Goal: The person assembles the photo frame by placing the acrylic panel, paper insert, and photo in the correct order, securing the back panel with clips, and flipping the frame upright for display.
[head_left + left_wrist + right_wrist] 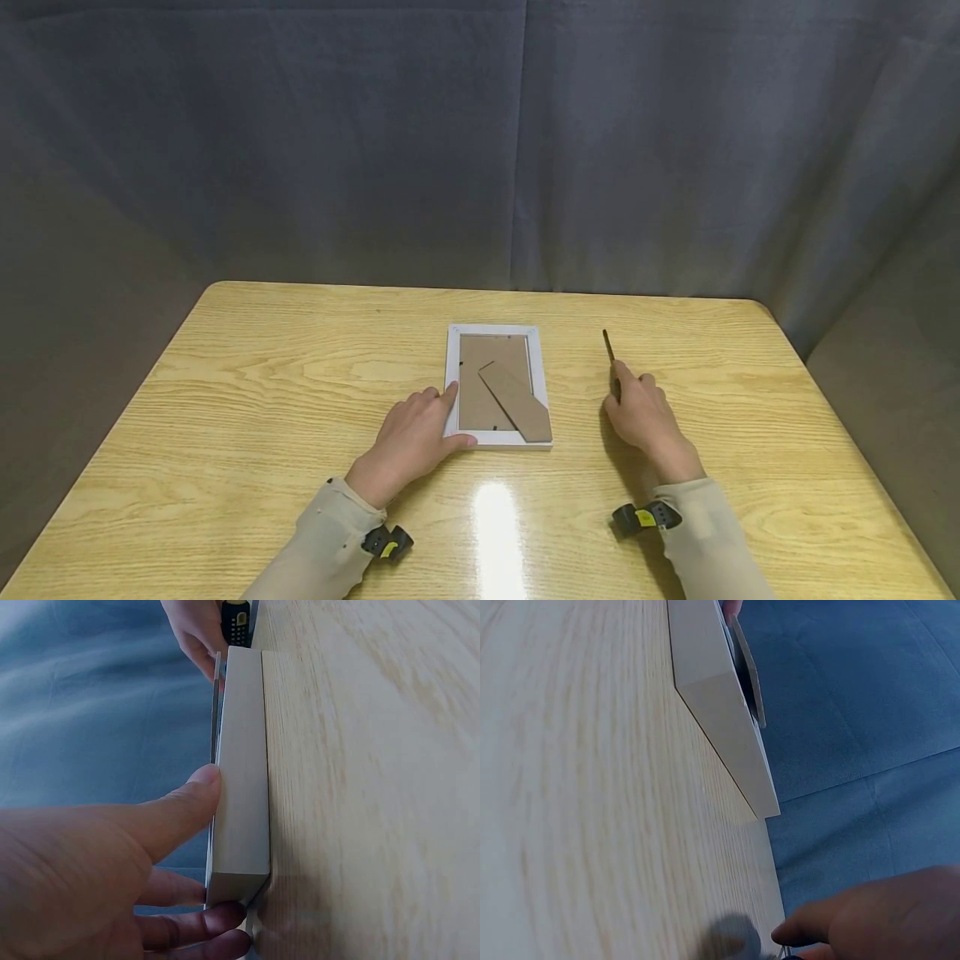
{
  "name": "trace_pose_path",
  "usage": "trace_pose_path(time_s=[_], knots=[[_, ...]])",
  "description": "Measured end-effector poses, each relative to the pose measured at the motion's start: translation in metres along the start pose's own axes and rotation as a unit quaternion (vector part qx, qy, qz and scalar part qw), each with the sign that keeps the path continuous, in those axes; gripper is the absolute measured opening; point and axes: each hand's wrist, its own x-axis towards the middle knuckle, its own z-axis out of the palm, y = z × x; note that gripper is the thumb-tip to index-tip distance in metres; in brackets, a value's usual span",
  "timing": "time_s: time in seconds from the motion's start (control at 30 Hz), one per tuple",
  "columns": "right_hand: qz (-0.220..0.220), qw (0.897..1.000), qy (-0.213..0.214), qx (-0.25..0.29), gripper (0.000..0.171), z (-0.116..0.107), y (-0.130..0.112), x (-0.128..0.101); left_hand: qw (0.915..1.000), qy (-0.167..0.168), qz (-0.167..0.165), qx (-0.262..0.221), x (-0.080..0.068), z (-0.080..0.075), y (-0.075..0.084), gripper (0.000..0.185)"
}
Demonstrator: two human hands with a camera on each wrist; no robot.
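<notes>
- We see the left hand resting on the surface with its fingers nearly straight; the forefinger lies along the left rail of the white rectangular picture frame and the thumb presses the frame's near left corner.
- From the left wrist view the thumb touches the frame's pale side edge, and two more fingers curl under its near corner, so the left grip is clamped lightly on that corner.
- The right hand sits well apart from the frame, to its right, fingers curled round the lower end of a thin dark brown stick-like tool whose upper end points away from us.
- In the right wrist view only the fingertips show at the bottom edge, pinched together; the tool itself is too blurred there to tell.
- The frame lies face down near the middle of the light wooden surface, its brown cardboard backing upward.
- A brown cardboard easel leg lies slantwise across that backing, reaching the frame's near right corner.
- Both wrists carry small black-and-yellow strapped devices; we can read no writing or brand on anything.
- Beige sleeves cover both forearms.
- A grey-blue cloth curtain hangs behind the surface.
</notes>
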Motion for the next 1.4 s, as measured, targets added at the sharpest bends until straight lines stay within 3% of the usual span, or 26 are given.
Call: trace_pose_path(time_s=[1.0, 1.4], knots=[[0.017, 0.999, 0.024, -0.033, 0.064, -0.007, 0.002, -0.001, 0.9999, 0.009, 0.009, 0.0, 0.0, 0.0, 0.0, 0.085], [-0.02, 0.996, 0.084, -0.022, 0.061, -0.012, -0.011, -0.008, 0.9999, 0.011, 0.008, 0.0, 0.0, 0.0, -0.001, 0.085]])
